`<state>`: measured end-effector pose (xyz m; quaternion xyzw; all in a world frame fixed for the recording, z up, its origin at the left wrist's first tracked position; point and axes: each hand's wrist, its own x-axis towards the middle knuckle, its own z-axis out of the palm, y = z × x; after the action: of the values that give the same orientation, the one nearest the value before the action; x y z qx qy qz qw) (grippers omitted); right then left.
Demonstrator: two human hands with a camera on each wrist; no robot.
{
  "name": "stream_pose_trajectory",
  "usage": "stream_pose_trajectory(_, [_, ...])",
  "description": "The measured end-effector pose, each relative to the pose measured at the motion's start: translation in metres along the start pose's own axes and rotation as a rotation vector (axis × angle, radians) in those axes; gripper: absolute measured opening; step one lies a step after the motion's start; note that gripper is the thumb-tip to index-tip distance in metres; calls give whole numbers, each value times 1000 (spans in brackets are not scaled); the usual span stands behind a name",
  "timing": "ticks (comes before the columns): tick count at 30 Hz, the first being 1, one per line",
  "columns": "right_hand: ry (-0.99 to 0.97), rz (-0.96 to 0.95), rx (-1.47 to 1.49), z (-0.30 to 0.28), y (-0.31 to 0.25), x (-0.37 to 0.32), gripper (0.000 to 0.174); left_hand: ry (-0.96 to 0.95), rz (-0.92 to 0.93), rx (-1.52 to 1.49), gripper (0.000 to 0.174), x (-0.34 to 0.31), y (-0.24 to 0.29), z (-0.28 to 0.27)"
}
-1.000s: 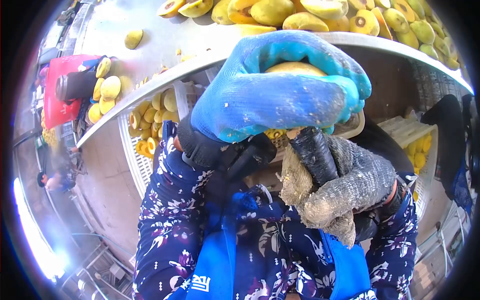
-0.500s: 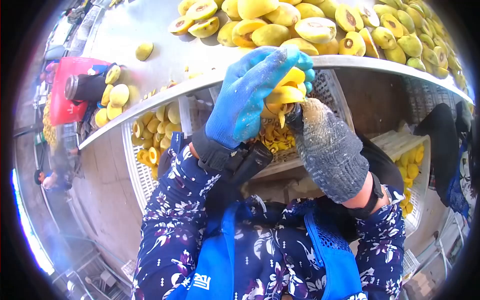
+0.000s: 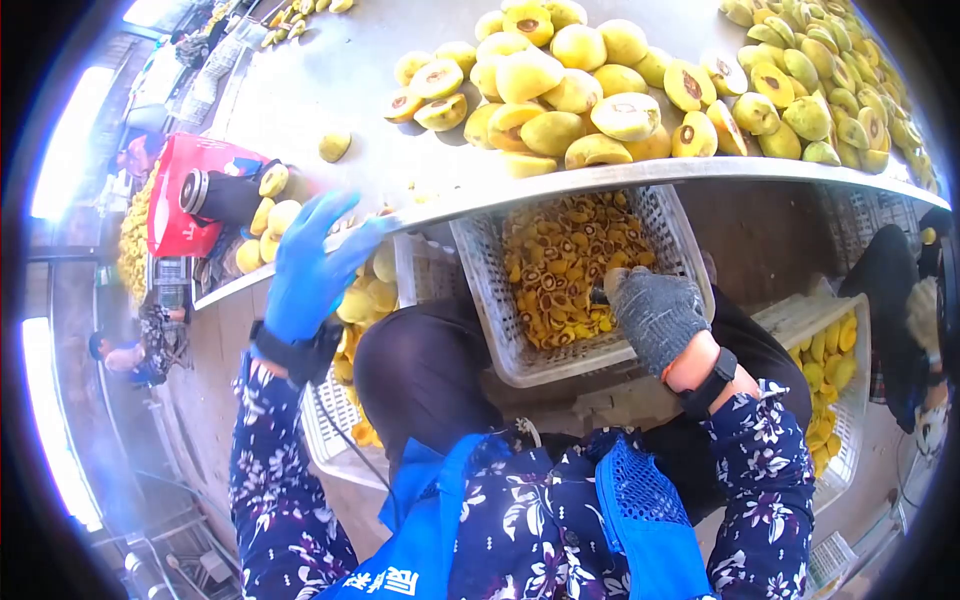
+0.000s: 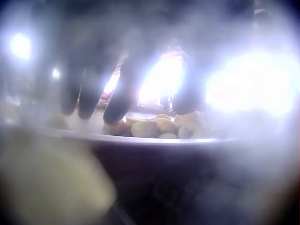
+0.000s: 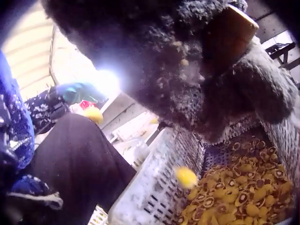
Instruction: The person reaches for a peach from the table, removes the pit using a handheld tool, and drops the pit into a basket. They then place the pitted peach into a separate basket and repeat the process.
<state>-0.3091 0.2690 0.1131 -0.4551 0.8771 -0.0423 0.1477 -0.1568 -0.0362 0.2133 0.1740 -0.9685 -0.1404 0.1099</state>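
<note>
The left hand, in a blue glove, is over the table's near edge with fingers extended and holds nothing. Below that hand in the right wrist view is a yellow fruit piece, apart from it; a blurred pale yellow shape fills the left wrist view's lower left. The right hand, in a grey knitted glove, grips a dark-handled tool over a crate of pitted yellow scraps. The handle's brown end shows between its fingers. Another yellow piece appears by the crate's wall.
Halved yellow fruits are heaped on the metal table. At the left stand a red bag and a dark flask. Crates of yellow pieces flank the person's knees, including one at right. Another person's gloved hand is at far right.
The hands have parted: the left let go of the yellow fruit and moved left, its fingers extended. The right moved slightly right, still gripping the tool. The scrap crate is more visible.
</note>
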Motion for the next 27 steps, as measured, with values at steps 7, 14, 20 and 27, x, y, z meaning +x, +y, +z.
stream_pose_trajectory(7, [203, -117, 173, -14, -6, -2, 8, -84, 63, -239, 48, 124, 62, 91])
stream_pose_trajectory(14, [186, -105, 454, -27, -15, 8, 13, -65, -35, -278, 38, 133, 72, 107])
stream_pose_trajectory(20, [393, -88, 902, -45, -19, 19, 30, -100, -195, -457, 35, 116, 62, 87])
stream_pose_trajectory(27, [596, -222, 927, -36, -37, 35, 44, -14, -312, -1521, 42, 53, 92, 62])
